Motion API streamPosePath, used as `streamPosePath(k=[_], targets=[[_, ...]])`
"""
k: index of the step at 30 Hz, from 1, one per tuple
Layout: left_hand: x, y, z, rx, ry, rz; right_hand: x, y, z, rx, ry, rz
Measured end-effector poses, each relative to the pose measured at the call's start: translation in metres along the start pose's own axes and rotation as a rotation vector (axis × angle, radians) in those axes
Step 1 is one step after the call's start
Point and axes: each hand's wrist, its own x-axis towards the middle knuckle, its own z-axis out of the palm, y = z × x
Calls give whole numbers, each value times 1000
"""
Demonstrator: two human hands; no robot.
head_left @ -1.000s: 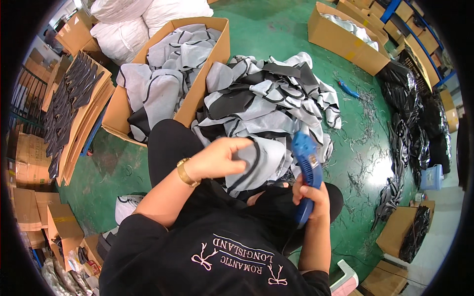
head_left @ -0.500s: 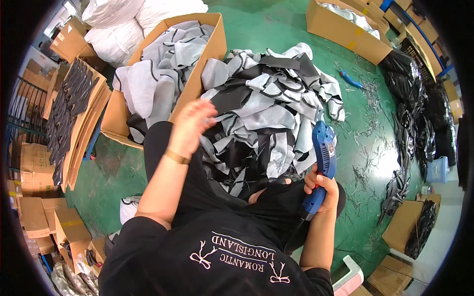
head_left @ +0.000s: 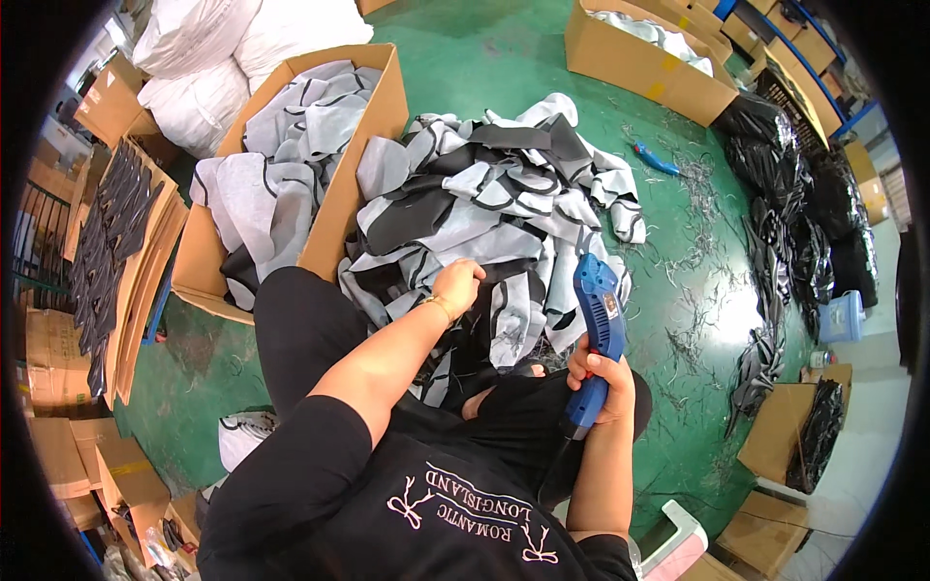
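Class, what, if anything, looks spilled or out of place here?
Thin strips litter the green floor right of the fabric pile, perhaps unswept offcuts; a blue object lies loose beside them.

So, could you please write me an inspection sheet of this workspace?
Surface: glossy green floor, reflecting light on the right.
Job's things: heaped grey-and-black fabric pieces; blue plastic handheld power tool.
Clutter: scattered thin grey trimmings; blue red-tipped object on the floor.
Hands: left hand at the fabric pieces, grip unclear; right hand wrapped around the power tool.
Cables: black cord at the tool's lower end, far end unseen.
Surroundings: brown cardboard boxes of fabric, bulging white sacks, shiny black plastic bags.
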Motion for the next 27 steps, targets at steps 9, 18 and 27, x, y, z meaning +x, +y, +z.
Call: streamPosePath(k=[9, 18, 27], targets=[[-20, -3, -92, 27, 379, 278, 9, 5, 3, -57, -11, -30], [-71, 55, -189, -563, 415, 496, -6, 8, 3, -194, -88, -174], [-111, 108, -174, -1288, -545, 592, -19, 8, 95, -681, -138, -300]])
